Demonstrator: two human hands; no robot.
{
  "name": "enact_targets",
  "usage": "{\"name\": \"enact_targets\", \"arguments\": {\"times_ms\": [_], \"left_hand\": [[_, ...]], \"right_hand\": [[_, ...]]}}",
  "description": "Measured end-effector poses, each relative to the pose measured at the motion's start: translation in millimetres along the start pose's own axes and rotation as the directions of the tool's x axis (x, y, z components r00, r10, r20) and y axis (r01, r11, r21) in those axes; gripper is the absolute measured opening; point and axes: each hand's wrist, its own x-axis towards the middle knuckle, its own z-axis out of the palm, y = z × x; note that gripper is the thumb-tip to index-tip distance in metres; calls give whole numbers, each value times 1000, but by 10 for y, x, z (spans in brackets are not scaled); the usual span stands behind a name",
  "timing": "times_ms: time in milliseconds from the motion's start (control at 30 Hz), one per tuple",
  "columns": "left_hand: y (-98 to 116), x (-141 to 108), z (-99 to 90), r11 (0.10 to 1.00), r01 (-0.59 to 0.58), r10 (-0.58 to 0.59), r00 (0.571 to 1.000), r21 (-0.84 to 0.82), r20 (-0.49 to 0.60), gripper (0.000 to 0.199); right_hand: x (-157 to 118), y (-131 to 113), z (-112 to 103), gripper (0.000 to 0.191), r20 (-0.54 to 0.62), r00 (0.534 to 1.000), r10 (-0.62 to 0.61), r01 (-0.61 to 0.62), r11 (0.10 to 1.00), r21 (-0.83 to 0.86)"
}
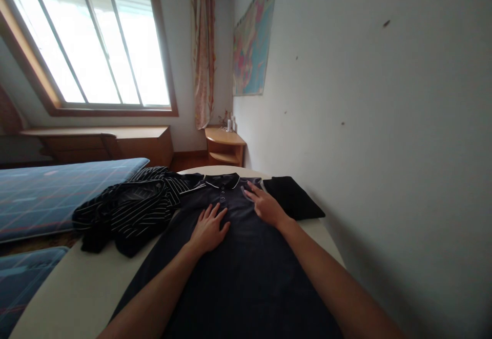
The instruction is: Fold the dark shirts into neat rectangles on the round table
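A dark polo shirt (246,257) lies spread front side up on a pale table, its collar with white edging at the far end and its buttons below the collar. My left hand (209,227) rests flat on the shirt's chest, fingers spread, just below the button placket. Farther right, my right hand (263,203) touches the shirt near its shoulder, with fingers stretched out toward the collar and nothing visibly gripped. Beside the shirt's left shoulder sits a crumpled black garment with white stripes (142,203). A folded black cloth (294,198) lies at the right shoulder.
The pale table (65,290) has a rounded far edge and stands close to the white wall (384,175) on the right. Blue checked mattresses (57,190) are at the left. A wooden corner shelf (225,136) and a desk (142,133) stand beyond.
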Motion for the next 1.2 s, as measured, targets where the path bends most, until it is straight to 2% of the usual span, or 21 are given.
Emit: {"name": "enact_targets", "arguments": {"times_ms": [100, 200, 267, 433, 500, 600, 700, 800, 967, 1200], "left_hand": [[-3, 0, 9, 1000, 4, -4, 1000, 7, -1, 57], [-8, 7, 29, 1000, 13, -13, 1000, 12, 2, 57], [-11, 11, 40, 1000, 14, -14, 1000, 11, -1, 57], [-4, 6, 37, 1000, 14, -14, 1000, 15, 5, 58], [-6, 4, 34, 1000, 12, -13, 1000, 17, 6, 58], [-22, 9, 40, 1000, 0, 0, 1000, 15, 14, 60], [-41, 16, 46, 1000, -10, 10, 1000, 17, 21, 61], [-43, 15, 39, 1000, -14, 13, 1000, 22, 22, 61], [-31, -34, 10, 1000, -7, 7, 1000, 27, 0, 59], [-37, -215, -26, 997, 36, -38, 999, 72, 22, 59]], "right_hand": [[-51, -136, 133, 68, 53, 998, 44, -40, 997, -64], [-75, -168, 211, 50, 41, 984, 172, -168, 981, -95], [-78, -149, 244, 44, 57, 975, 216, -211, 975, -72], [-104, -93, 307, 52, 142, 976, 166, -179, 980, 85], [-126, -85, 305, 54, 103, 979, 175, -187, 976, 114], [-169, -69, 280, 55, -3, 957, 291, -290, 954, 80], [-233, -55, 277, 61, -3, 924, 382, -382, 924, 13], [-307, -87, 289, 62, 24, 932, 363, -362, 932, -22], [-376, -238, 228, 57, 4, 961, 276, -276, 961, 5], [-447, -360, 164, 67, 242, 927, 286, -311, 948, 72]]}}
